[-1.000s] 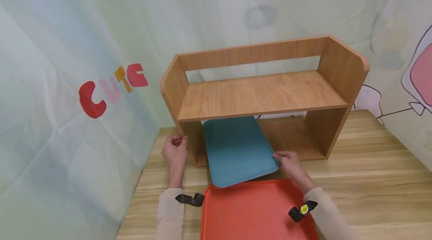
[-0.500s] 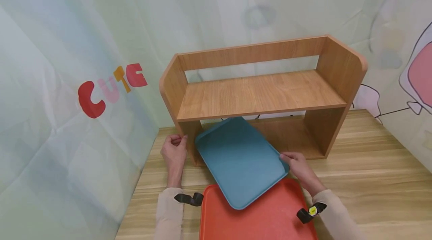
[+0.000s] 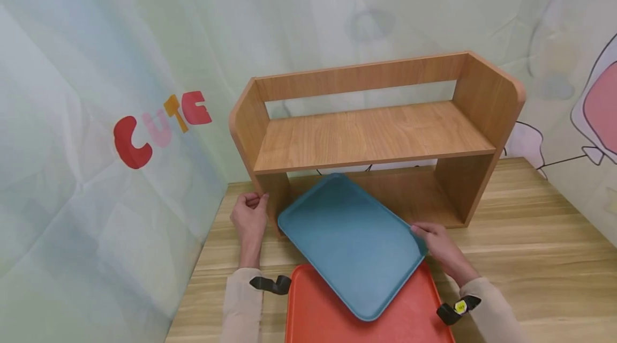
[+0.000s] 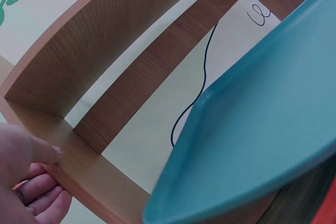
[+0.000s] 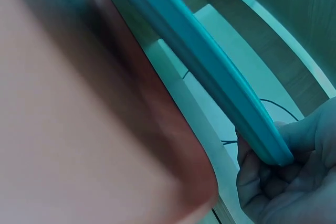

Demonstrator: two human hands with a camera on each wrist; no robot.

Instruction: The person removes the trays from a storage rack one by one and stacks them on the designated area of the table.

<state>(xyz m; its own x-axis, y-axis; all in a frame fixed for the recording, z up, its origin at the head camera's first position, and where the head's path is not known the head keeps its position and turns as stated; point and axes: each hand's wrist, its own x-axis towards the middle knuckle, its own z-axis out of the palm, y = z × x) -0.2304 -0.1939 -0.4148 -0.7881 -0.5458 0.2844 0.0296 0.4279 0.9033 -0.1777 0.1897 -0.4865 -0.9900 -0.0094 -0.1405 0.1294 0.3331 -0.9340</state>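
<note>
My right hand [image 3: 441, 246] pinches the right corner of a blue tray [image 3: 354, 246], thumb on top and curled fingers beneath, as the right wrist view shows. The tray slants out of the lower level of a wooden shelf [image 3: 376, 136], its far corner still inside. Its near corner overlaps a red tray [image 3: 366, 327] on the table. With my left hand [image 3: 249, 220] I grip the front edge of the shelf's left side panel; the left wrist view has the thumb [image 4: 47, 153] inside and the fingers outside.
The wood-grain table [image 3: 540, 257] stretches right of the shelf. A printed cloth backdrop [image 3: 120, 225] hangs close on the left and behind. The shelf's upright right panel [image 3: 489, 102] bounds the right end.
The blue tray has turned and come out of the lower level toward me, further over the red tray. My right hand has moved right and nearer with it; my left hand stays put.
</note>
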